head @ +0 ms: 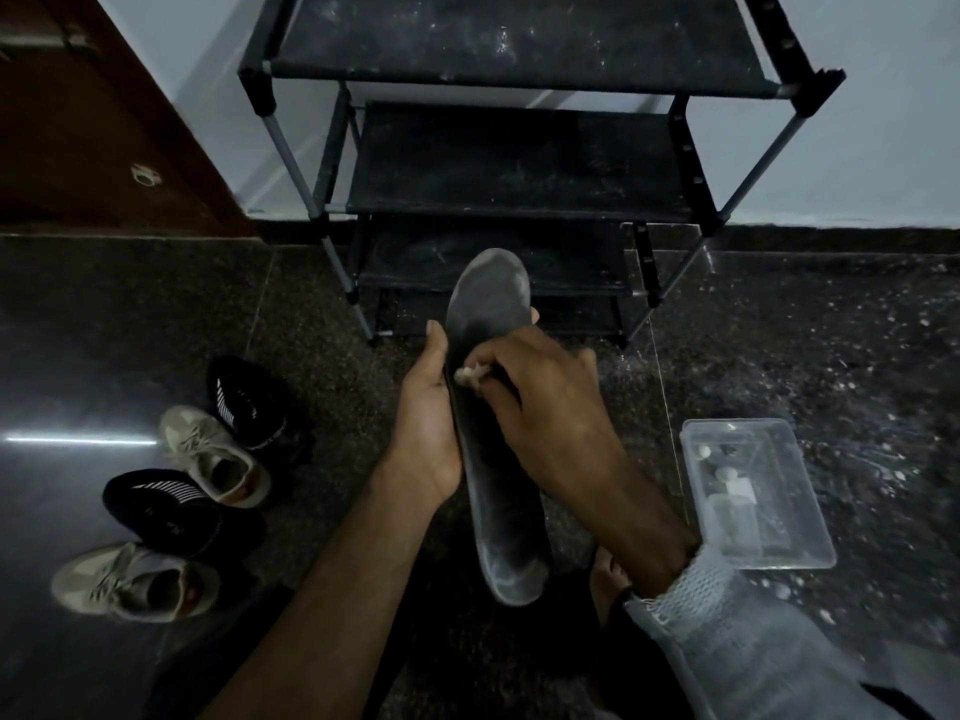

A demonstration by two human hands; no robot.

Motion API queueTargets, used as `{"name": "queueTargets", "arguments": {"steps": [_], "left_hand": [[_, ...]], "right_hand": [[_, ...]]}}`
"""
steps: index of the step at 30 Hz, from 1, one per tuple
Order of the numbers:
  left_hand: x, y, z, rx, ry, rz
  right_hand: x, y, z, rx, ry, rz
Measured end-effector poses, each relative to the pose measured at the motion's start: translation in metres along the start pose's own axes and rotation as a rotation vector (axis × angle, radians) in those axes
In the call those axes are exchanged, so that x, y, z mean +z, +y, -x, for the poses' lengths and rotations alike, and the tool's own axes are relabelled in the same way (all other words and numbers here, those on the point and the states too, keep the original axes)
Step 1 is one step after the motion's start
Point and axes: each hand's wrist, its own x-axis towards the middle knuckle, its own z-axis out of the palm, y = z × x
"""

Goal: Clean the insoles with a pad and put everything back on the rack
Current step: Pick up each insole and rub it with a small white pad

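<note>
Insole work sat at the centre of the frame: a long, thin grey foam insole point(498, 459) was held on edge above the dark speckled stone floor point(779, 330), its toe toward the black four-tier metal-and-fabric shoe rack point(519, 163) at upper centre. It looked light and bendy, likely to flex if held by one end only, so a hold near the waist seemed the sound choice, and that was where it was taken. The left hand point(428, 423) cupped its left edge, thumb lying up along the rim and the other fingers hidden behind it. The right hand point(540, 402) reached across from the lower right, wrist bent, its fingers curled and pinching a small pale cleaning pad point(470, 375) against the insole's upper face. The pad seemed soft and easily crushed. Two olive lace-up sneakers point(213, 454) and two black knit slip-on shoes point(244, 402) lay at lower left, and a clear plastic box point(810, 532) sat on the floor at lower right.
</note>
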Motion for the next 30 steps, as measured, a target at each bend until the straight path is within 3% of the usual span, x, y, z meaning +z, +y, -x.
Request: {"name": "queueTargets", "arguments": {"steps": [3,7,9,11,14,17,19,22,30], "left_hand": [[-0.002,0.001,-0.001,-0.003,0.006,-0.010],[-0.006,0.004,-0.002,0.027,0.039,0.032],[-0.006,0.004,-0.003,0.042,0.048,0.047],[-0.005,0.003,-0.003,0.039,0.044,0.028],[-0.003,0.000,-0.003,0.041,0.051,-0.002],[-0.004,0.001,-0.003,0.060,0.053,-0.002],[-0.006,0.003,-0.003,0.081,0.056,-0.027],[-0.006,0.008,-0.002,0.117,0.057,-0.016],[-0.004,0.014,-0.001,0.191,0.073,0.057]], "right_hand": [[-0.001,0.001,-0.001,-0.028,-0.054,-0.032],[-0.019,0.004,-0.003,-0.107,-0.411,-0.145],[-0.025,0.005,-0.003,-0.121,-0.478,-0.130],[-0.023,0.007,-0.003,-0.121,-0.406,-0.022],[-0.013,0.008,-0.003,-0.055,-0.126,0.141],[-0.002,0.014,-0.001,0.013,-0.001,0.068],[0.002,0.019,-0.002,0.062,0.020,-0.118],[-0.009,0.022,-0.004,0.186,-0.004,-0.389],[-0.033,0.022,0.001,0.213,-0.312,-0.561]]}}
